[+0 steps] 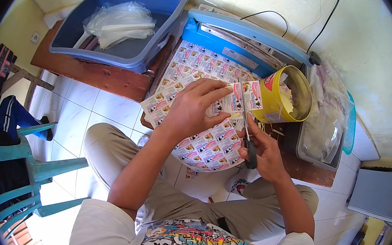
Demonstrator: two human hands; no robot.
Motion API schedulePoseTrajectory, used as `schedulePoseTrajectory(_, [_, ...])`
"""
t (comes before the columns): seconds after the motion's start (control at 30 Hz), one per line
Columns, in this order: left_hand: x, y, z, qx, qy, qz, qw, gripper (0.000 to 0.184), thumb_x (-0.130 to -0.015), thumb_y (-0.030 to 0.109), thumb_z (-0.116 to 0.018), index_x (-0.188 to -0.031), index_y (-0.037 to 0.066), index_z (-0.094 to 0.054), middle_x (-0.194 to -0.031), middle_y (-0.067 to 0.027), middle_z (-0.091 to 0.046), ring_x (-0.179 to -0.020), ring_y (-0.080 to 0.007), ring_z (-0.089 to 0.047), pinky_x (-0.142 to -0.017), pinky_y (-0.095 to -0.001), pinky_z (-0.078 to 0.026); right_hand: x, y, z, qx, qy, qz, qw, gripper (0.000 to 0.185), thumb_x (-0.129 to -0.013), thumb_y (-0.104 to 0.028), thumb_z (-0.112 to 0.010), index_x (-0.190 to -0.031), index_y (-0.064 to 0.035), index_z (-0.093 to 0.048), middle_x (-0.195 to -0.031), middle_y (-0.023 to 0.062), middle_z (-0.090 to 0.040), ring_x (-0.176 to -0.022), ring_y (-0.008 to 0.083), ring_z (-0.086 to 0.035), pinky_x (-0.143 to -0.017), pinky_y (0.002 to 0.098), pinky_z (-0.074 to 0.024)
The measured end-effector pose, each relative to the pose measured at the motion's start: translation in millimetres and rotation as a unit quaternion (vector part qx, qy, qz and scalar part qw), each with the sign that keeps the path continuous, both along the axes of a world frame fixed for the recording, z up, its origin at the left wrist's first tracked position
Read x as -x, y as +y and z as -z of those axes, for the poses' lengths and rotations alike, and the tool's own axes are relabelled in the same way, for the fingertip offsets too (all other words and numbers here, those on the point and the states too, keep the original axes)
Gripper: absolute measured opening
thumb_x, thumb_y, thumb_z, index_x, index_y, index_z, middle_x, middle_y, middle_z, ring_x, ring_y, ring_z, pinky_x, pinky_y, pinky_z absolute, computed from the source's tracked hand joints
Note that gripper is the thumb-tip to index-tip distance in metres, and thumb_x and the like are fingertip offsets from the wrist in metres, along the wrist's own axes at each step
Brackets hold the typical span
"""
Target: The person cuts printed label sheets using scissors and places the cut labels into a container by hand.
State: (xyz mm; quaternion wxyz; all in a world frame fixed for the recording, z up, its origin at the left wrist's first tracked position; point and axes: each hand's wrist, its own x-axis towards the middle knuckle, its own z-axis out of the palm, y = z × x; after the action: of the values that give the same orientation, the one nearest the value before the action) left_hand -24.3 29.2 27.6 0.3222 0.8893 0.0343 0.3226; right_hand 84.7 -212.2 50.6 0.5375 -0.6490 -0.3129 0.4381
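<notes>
My left hand (193,107) pinches a strip of printed labels (255,94) between thumb and fingers. In my right hand (267,154) is a pair of scissors (251,154), with the fingers in its black handles. The blades point away from me and cross the label strip just right of my left fingertips. Under both hands lie large printed label sheets (212,146), which curve down over the near edge. A yellow bucket (266,101) lies tilted close to the end of the strip, its mouth facing right, with paper scraps inside.
Behind the sheets stands a blue paper cutter (229,54) with a long arm (253,29). At the left, a blue tub (166,38) holds plastic bags (120,23). A container of plastic bags (323,117) stands at the right. A green chair (33,167) is on the tiled floor.
</notes>
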Motion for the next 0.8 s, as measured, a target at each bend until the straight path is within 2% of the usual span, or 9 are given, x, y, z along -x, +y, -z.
schedulePoseTrajectory(0.3, [0.0, -0.3, 1.2, -0.001, 0.002, -0.001, 1.0, 0.056, -0.074, 0.02, -0.091, -0.126, 0.009, -0.073, -0.123, -0.0097, -0.071, -0.111, -0.0298, -0.069, -0.096, -0.0415, -0.057, 1.1, 0.0, 0.9, 0.0, 0.003, 0.004, 1.0, 0.09, -0.091, 0.001, -0.078, -0.166, -0.0084, -0.028, -0.122, 0.0076, -0.06, -0.102, 0.0089, -0.06, -0.095, 0.0253, -0.0523])
schedulePoseTrajectory(0.37, [0.2, -0.1, 1.0, -0.002, 0.0, -0.001, 1.0, 0.056, -0.074, 0.02, -0.091, -0.126, 0.009, -0.073, -0.123, -0.0098, -0.071, -0.111, -0.0297, -0.069, -0.096, -0.0415, -0.057, -0.2, -1.6, 4.0, 0.001, -0.006, -0.006, 1.0, 0.092, -0.091, -0.011, -0.081, -0.166, -0.0068, -0.028, -0.127, 0.0075, -0.057, -0.104, 0.0127, -0.058, -0.082, 0.0281, -0.0583])
schedulePoseTrajectory(0.47, [0.2, 0.2, 0.5, -0.001, 0.003, 0.0, 1.0, 0.056, -0.074, 0.02, -0.091, -0.126, 0.009, -0.073, -0.123, -0.01, -0.071, -0.111, -0.0296, -0.069, -0.095, -0.0413, -0.058, -1.6, -1.8, 3.8, 0.007, -0.021, -0.01, 1.0, 0.093, -0.091, -0.013, -0.082, -0.166, -0.0067, -0.027, -0.126, 0.0074, -0.056, -0.101, 0.0123, -0.059, -0.082, 0.0284, -0.0582])
schedulePoseTrajectory(0.5, [0.0, 0.0, 0.7, 0.0, 0.001, -0.001, 1.0, 0.056, -0.074, 0.02, -0.091, -0.126, 0.009, -0.073, -0.123, -0.01, -0.071, -0.111, -0.0296, -0.069, -0.095, -0.0412, -0.058, -1.0, -1.6, 3.5, 0.007, -0.021, -0.01, 1.0, 0.093, -0.091, -0.013, -0.082, -0.166, -0.0067, -0.027, -0.126, 0.0074, -0.056, -0.101, 0.0123, -0.059, -0.082, 0.0284, -0.0582])
schedulePoseTrajectory(0.57, [-0.1, -0.2, 1.1, 0.001, 0.0, -0.002, 1.0, 0.055, -0.074, 0.02, -0.091, -0.126, 0.009, -0.073, -0.123, -0.01, -0.071, -0.111, -0.0295, -0.069, -0.095, -0.0411, -0.058, 0.7, -1.2, 2.6, -0.006, 0.007, 0.002, 1.0, 0.092, -0.091, -0.001, -0.079, -0.166, -0.0094, -0.028, -0.125, 0.0077, -0.059, -0.101, 0.0086, -0.059, -0.094, 0.0253, -0.0517])
schedulePoseTrajectory(0.8, [-0.1, 0.3, 1.8, -0.001, -0.003, -0.001, 1.0, 0.056, -0.074, 0.02, -0.091, -0.126, 0.009, -0.074, -0.123, -0.0103, -0.071, -0.111, -0.0295, -0.069, -0.095, -0.0412, -0.058, -0.6, -0.6, 1.9, 0.008, 0.018, 0.003, 1.0, 0.092, -0.091, -0.002, -0.08, -0.167, -0.0094, -0.027, -0.127, 0.0089, -0.059, -0.101, 0.0087, -0.059, -0.095, 0.026, -0.0519])
